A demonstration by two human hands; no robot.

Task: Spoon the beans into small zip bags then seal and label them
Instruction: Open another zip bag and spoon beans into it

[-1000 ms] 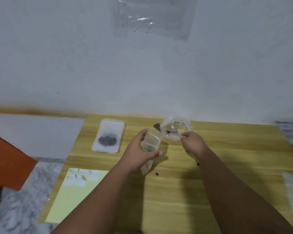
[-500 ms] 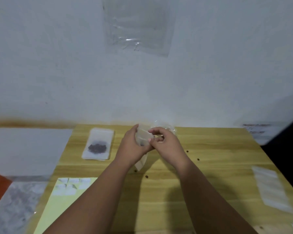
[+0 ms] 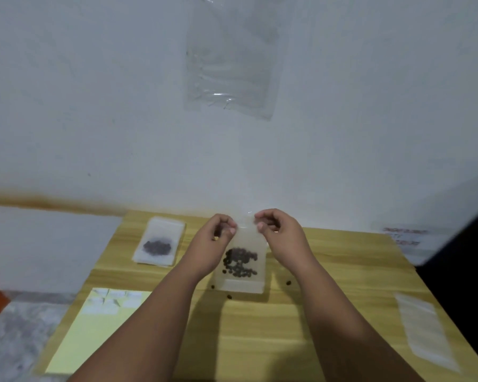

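Translucent plastic forms the zip bag (image 3: 244, 241), held upright over the middle of the worktop (image 3: 315, 340), toward its far edge.

Head view:
- The left grip (image 3: 215, 244) pinches the bag's top left corner between thumb and fingers.
- The right grip (image 3: 280, 238) pinches the top right corner likewise.
- Dark beans (image 3: 239, 261) sit in the lower half of the bag. Whether its bottom edge touches the worktop cannot be told.
- Loose beans (image 3: 288, 283) lie just beside the bag.
- A filled bag (image 3: 159, 241) lies flat near the far left corner.
- A yellow label sheet (image 3: 94, 334) lies at the near left edge, and empty bags (image 3: 422, 326) lie along the right edge.

Step in hand, by judgement: sealing. The next move calls for pressing the zip strip closed along its full width, then taking a label from the sheet.
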